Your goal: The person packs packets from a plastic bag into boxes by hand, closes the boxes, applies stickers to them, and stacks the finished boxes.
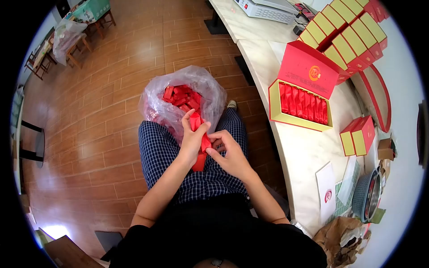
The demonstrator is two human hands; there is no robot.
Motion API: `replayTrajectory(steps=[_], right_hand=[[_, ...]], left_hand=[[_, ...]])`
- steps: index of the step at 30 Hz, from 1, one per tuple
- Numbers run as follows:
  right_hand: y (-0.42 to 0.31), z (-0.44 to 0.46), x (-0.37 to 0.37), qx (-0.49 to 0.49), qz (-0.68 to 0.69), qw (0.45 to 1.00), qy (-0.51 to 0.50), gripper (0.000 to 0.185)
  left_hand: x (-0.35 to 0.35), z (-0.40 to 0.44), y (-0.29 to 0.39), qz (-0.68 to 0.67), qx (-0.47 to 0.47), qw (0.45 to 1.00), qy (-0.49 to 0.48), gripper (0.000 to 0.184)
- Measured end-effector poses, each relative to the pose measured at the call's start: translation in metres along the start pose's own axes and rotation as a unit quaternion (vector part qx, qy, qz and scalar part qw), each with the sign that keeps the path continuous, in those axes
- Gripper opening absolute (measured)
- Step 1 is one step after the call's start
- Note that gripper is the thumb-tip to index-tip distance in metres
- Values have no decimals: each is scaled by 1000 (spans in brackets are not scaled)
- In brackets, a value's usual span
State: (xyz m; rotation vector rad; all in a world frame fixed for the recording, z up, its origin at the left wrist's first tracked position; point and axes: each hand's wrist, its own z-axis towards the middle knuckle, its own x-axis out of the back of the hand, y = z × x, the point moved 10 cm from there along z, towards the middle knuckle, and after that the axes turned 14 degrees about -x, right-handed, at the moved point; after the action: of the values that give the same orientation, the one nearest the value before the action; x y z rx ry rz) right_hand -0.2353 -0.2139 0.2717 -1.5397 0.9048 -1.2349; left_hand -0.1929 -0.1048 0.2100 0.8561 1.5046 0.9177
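Above my lap, my left hand [193,139] is closed around a shiny red packet [195,119]. My right hand [230,156] pinches the lower end of the same packet with thumb and fingers. Another red piece [199,162] shows below the hands against the checked trousers; whether it joins the held packet I cannot tell. Just beyond the hands, a clear plastic bag [152,91] stands open between the knees with many red packets [181,94] inside. On the counter to the right, an open red box [300,117] holds a row of upright red packets [304,102].
Stacked red-and-yellow boxes [344,44] fill the back of the marble counter [268,58], near a white scale-like device [268,10]. Two small boxes [359,134], a white paper bag [325,192], a grey basket [359,198] and crumpled brown paper [337,236] lie nearer.
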Motion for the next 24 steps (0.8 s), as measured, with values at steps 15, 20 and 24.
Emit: replayTrajectory(steps=[15, 20, 24], right_hand=[[-57, -10, 144, 83, -77, 964, 242, 16], [-66, -25, 193, -17, -40, 968, 246, 47], [-78, -46, 241, 17, -176, 903, 392, 60]], left_hand=[[-160, -12, 29, 221, -172, 876, -394, 86], [-233, 9, 36, -22, -99, 927, -361, 60], [-313, -4, 45, -89, -77, 886, -449, 74]])
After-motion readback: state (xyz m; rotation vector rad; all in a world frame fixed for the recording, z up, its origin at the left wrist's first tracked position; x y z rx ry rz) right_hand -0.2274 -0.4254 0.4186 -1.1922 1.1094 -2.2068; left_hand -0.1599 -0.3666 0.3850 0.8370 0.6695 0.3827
